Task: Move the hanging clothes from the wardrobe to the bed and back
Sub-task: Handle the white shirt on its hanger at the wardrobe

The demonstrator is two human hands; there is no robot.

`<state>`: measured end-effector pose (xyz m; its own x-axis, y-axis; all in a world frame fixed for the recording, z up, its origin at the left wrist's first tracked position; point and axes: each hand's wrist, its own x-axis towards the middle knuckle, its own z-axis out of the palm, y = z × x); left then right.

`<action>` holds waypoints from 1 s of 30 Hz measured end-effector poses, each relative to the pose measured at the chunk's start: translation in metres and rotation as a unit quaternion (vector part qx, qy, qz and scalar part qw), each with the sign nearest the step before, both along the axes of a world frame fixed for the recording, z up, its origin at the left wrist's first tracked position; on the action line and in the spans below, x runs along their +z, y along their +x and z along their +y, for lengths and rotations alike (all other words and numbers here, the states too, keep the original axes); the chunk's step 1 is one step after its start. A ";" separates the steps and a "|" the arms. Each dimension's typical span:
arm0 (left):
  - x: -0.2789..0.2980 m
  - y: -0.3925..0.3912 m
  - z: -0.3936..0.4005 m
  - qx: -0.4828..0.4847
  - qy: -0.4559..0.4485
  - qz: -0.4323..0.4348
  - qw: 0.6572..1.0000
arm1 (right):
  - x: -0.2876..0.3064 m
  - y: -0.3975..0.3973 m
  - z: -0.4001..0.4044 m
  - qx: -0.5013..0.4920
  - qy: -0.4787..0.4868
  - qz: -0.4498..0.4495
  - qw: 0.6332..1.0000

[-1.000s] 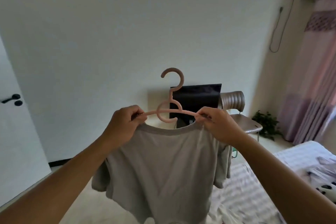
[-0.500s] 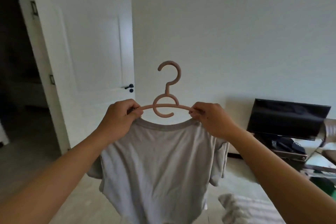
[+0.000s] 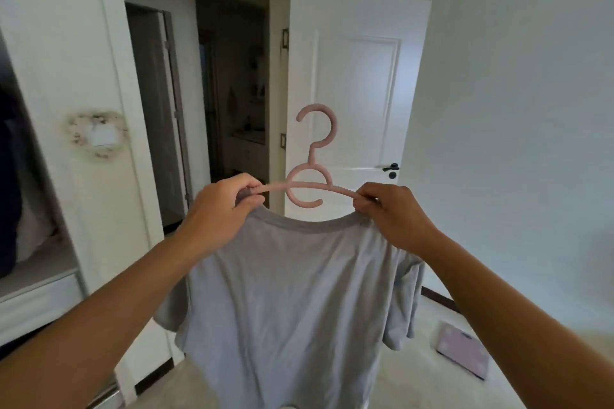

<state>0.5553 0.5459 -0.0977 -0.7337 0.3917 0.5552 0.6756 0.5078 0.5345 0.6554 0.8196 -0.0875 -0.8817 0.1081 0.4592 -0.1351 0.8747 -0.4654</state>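
View has swung left; wardrobe (image 3: 30,176) now at left. My left hand (image 3: 221,209) and right hand (image 3: 388,216) pinch the pink hanger (image 3: 310,186) arms, keeping the grey shirt (image 3: 289,302) spread for rehanging.

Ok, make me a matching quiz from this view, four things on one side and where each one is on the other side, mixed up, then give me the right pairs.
Things:
1. hanger
2. T-shirt
3. door handle
4. scale

Places:
A. on the floor at lower right
B. draped on the hanger, hanging down
C. held at its two ends by the left hand and right hand
D. on the white door, right of the hook

Pairs: 1-C, 2-B, 3-D, 4-A
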 end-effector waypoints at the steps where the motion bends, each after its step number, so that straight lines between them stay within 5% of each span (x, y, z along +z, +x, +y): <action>1: 0.002 -0.006 -0.012 0.010 0.007 0.004 1.000 | 0.002 -0.015 -0.011 0.014 -0.001 0.001 1.000; 16: 0.015 -0.118 -0.173 0.203 0.033 0.016 0.979 | 0.029 -0.226 -0.160 0.232 0.061 0.007 0.971; 30: 0.026 -0.208 -0.329 0.297 0.045 0.008 0.954 | 0.048 -0.354 -0.326 0.312 0.082 0.032 0.946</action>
<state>0.3473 0.2169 -0.0722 -0.8027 -0.1408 0.5795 0.2912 0.7555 0.5869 0.3016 0.4935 -0.0398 -0.7206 -0.5018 0.4784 -0.6720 0.6754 -0.3038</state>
